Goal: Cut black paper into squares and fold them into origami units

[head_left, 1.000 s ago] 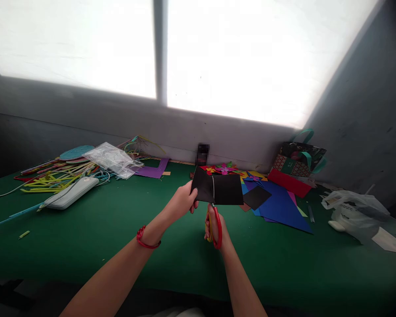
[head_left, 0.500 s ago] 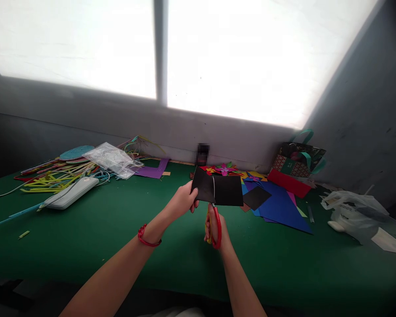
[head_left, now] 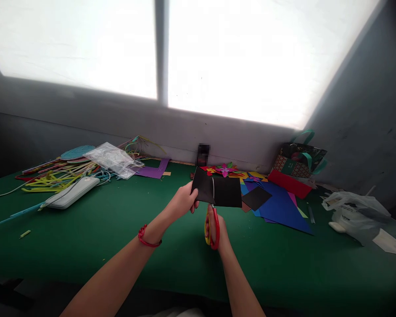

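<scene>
My left hand (head_left: 187, 198) grips the left edge of a sheet of black paper (head_left: 227, 192), thumb on top and fingers curled below. The sheet is held up over the table. In my right hand (head_left: 214, 229) is a pair of scissors (head_left: 217, 233) with red and yellow handles, my fingers through the loops. The scissors' blades lie at the paper's near edge, with a pale blade line running up across the sheet between its left and right parts.
On the green table (head_left: 145, 264), blue paper (head_left: 280, 207) and a black square (head_left: 257, 198) lie right, with folded paper flowers (head_left: 226, 169) behind. Pipe cleaners (head_left: 49, 180), a white power strip (head_left: 72, 193) and a clear bag (head_left: 110, 158) are left. A plastic bag (head_left: 356, 211) sits far right.
The scissor handles have shifted slightly left and come a little closer together. The right part of the black paper has dropped slightly. My left hand holds nearly the same place.
</scene>
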Available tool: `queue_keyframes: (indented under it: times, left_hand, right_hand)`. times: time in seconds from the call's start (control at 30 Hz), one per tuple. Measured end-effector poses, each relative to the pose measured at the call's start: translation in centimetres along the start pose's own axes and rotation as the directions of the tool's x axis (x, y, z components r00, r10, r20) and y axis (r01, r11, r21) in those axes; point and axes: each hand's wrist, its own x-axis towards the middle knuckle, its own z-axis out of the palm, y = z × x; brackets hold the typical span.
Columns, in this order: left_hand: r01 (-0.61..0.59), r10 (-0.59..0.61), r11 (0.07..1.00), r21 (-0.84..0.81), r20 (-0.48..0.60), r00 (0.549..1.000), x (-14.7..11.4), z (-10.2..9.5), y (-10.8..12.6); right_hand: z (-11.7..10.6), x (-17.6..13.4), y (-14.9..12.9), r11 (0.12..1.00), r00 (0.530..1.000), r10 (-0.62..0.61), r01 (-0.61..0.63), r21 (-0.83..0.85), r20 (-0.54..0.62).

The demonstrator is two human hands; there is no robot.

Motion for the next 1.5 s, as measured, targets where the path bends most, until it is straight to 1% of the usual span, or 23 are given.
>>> queue_keyframes:
  times: [0.07,0.23,0.37,0.47,0.6,0.8,1.07,1.17,1.27,1.43,1.5]
  left_hand:
    - [0.004,-0.004,1.0,0.003,-0.002,1.0,-0.1,0.0,0.0]
    - [0.004,-0.005,1.0,0.028,0.016,1.0,-0.2,0.0,0.1]
    - [0.017,-0.019,0.999,0.045,0.044,0.999,-0.4,0.1,0.3]
    - [0.03,-0.032,0.999,0.036,0.067,0.997,-0.6,0.3,0.3]
    - [0.029,-0.031,0.999,0.031,0.068,0.997,-0.6,0.5,0.3]
    - [0.044,-0.045,0.999,0.026,0.074,0.996,-0.6,0.5,0.2]
    - [0.042,-0.043,0.999,0.014,0.065,0.997,-0.8,0.5,0.2]
    - [0.042,-0.043,0.999,0.013,0.061,0.997,-0.9,0.6,0.2]
    - [0.048,-0.049,0.999,0.013,0.052,0.997,-0.8,0.6,0.2]
    - [0.053,-0.053,0.999,0.011,0.049,0.997,-0.8,0.6,0.3]
    - [0.06,-0.06,0.998,0.01,0.046,0.997,-0.9,0.6,0.3]
  right_hand:
    - [0.0,0.2,0.2,0.999,0.999,0.026,-0.026,0.033,0.02]
    - [0.3,0.5,0.9,0.991,0.994,-0.065,0.054,0.122,0.089]
    - [0.4,0.8,0.7,0.987,0.996,-0.024,0.01,0.159,0.09]
    - [0.3,0.7,0.5,0.985,0.995,-0.046,0.029,0.169,0.093]
    - [0.2,0.4,0.6,0.985,0.994,-0.054,0.037,0.166,0.099]
    - [0.2,0.1,0.4,0.981,0.996,-0.036,0.019,0.195,0.084]
    - [0.2,0.3,0.6,0.983,0.997,-0.021,0.008,0.184,0.071]
    - [0.3,0.1,0.3,0.984,0.999,-0.01,0.001,0.179,0.045]
    - [0.4,-0.1,-0.2,0.985,1.0,0.014,-0.016,0.17,0.013]
    - [0.5,-0.5,-0.9,0.981,0.995,0.099,-0.097,0.168,-0.003]
    - [0.6,-0.6,-1.0,0.98,0.994,0.111,-0.108,0.168,-0.009]
